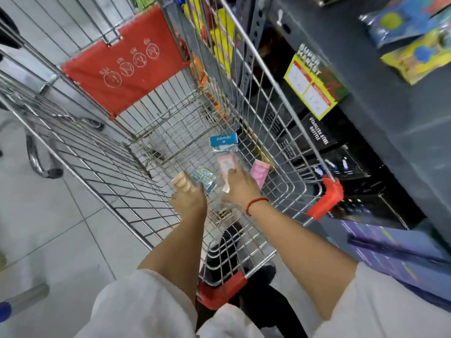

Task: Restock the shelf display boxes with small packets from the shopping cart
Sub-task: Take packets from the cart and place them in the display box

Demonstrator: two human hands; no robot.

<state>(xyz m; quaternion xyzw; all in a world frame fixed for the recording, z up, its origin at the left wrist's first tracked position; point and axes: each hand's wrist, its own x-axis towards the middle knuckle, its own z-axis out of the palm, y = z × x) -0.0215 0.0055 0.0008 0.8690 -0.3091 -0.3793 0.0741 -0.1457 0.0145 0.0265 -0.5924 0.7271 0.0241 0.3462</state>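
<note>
Head view: the shopping cart [280, 111] is parked left of the dark shelf [395, 123]; no display boxes are seen. Few packets remain near its floor: blue-headed packet [223, 140], pink packets [260, 173]. Left hand [188, 198] is clenched around blue packets [205, 179]; right hand [240, 187] is pressed, fingers spread, onto a pink one.

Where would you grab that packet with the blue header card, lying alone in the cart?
Probably by the blue header card, the stiffest part of that packet. It lies flat on the cart's wire floor, clear of the other packets, so come straight down from above and pinch the card's edges. The right hand is nearer.
</note>
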